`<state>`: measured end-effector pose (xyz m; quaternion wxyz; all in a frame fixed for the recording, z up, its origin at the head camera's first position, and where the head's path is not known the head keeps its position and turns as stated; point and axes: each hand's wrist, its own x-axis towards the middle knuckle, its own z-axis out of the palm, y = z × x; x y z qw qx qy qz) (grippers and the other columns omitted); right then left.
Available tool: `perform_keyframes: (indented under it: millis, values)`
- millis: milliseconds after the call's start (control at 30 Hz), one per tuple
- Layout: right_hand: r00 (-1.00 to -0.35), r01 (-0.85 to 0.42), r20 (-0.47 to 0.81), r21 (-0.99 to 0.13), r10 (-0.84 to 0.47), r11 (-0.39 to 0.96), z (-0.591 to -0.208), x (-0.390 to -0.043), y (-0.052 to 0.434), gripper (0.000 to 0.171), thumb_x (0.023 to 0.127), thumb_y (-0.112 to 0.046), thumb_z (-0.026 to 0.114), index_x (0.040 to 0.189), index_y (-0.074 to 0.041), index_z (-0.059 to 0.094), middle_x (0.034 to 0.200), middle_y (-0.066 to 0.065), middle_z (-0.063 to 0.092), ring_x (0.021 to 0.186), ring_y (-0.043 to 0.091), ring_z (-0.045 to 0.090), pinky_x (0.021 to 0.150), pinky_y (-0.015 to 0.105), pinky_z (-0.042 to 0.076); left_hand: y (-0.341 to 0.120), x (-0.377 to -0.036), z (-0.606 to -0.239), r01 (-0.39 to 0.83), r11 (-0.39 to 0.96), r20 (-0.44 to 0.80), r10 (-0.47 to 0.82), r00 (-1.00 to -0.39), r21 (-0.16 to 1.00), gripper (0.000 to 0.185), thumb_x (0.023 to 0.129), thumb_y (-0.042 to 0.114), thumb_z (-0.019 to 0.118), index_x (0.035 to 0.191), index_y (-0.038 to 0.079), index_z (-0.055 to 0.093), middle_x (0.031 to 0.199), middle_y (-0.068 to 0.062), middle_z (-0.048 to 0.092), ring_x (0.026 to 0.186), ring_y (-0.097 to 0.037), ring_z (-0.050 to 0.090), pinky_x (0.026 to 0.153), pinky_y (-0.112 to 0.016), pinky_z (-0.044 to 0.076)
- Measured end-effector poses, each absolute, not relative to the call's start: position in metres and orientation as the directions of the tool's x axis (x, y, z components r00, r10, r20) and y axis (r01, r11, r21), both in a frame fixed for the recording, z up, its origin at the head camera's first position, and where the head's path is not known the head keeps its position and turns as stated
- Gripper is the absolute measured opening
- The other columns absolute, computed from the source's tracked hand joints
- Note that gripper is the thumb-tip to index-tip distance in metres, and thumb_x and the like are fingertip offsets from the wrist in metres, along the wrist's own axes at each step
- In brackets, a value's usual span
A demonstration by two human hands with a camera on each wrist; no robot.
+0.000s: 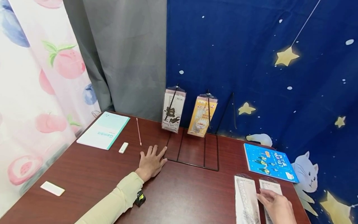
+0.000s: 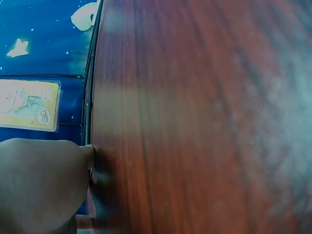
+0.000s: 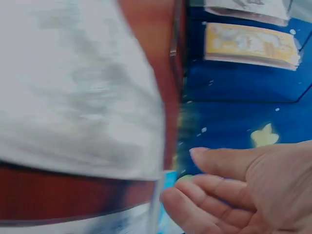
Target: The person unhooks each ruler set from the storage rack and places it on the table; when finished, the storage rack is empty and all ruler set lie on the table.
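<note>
My left hand (image 1: 151, 162) rests palm down on the brown table with its fingers spread. Its fingertips are at the front left corner of the base of a black wire display rack (image 1: 193, 165). From two hooks hang a white ruler set pack (image 1: 172, 109) and a yellow pack with a duck design (image 1: 202, 116); a third hook is bare. At the lower right, my right hand (image 1: 275, 205) hovers over two clear-wrapped packs, a left one (image 1: 246, 197) and a partly covered right one (image 1: 270, 186). Its fingers are loosely bent, with nothing seen between them and the thumb.
A blue booklet (image 1: 269, 162) lies near the table's right edge. On the left are a notebook (image 1: 103, 130), a thin pink stick (image 1: 139, 132), a small white eraser-like block (image 1: 123, 147) and another white block (image 1: 52, 188). Curtains hang behind and to the left.
</note>
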<state>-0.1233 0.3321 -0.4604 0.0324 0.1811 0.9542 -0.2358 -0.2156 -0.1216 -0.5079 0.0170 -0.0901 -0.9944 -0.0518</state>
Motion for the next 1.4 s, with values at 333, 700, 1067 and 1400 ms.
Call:
perform_keyframes:
  millis: [333,700,1067,1400]
  values:
    - [-0.973,-0.099,0.224,-0.616,0.053,0.782,-0.416,-0.174,0.276,0.035,0.096,-0.033,0.076,0.123,-0.011,0.077,0.116,0.012,0.079,0.099,0.008,0.077,0.074,0.008,0.053,-0.122,-0.219,-0.512,0.197,0.978,0.038,0.194,-0.98,0.076,0.055,0.109,0.047,0.046,0.159,0.025,0.043,0.153,-0.021,0.047,0.144,-0.041,0.043,0.101,-0.069,0.041]
    - [-0.959,-0.229,0.282,-0.808,0.015,0.542,-0.402,-0.254,0.214,0.036,0.096,-0.034,0.076,0.126,-0.014,0.075,0.124,0.009,0.076,0.095,-0.015,0.066,0.081,0.007,0.052,-0.119,-0.219,-0.51,0.182,0.98,0.045,0.179,-0.983,0.075,0.054,0.108,0.046,0.047,0.158,0.026,0.044,0.152,-0.019,0.048,0.143,-0.04,0.043,0.102,-0.069,0.04]
    - [-0.951,-0.274,0.306,-0.907,0.052,0.321,-0.411,-0.312,0.187,0.036,0.098,-0.011,0.072,0.132,0.0,0.069,0.128,0.025,0.071,0.096,-0.009,0.068,0.084,0.006,0.051,-0.116,-0.219,-0.512,0.178,0.98,0.036,0.175,-0.984,0.085,0.054,0.108,0.046,0.048,0.158,0.026,0.045,0.152,-0.02,0.048,0.143,-0.04,0.044,0.102,-0.069,0.041]
    - [-0.955,-0.239,0.286,-0.901,0.082,0.361,-0.396,-0.331,0.172,0.034,0.095,-0.022,0.078,0.124,-0.004,0.074,0.121,0.022,0.074,0.084,-0.012,0.066,0.076,0.009,0.05,-0.118,-0.217,-0.508,0.165,0.982,0.034,0.163,-0.986,0.093,0.053,0.109,0.044,0.047,0.158,0.025,0.045,0.152,-0.019,0.048,0.143,-0.039,0.044,0.101,-0.068,0.041]
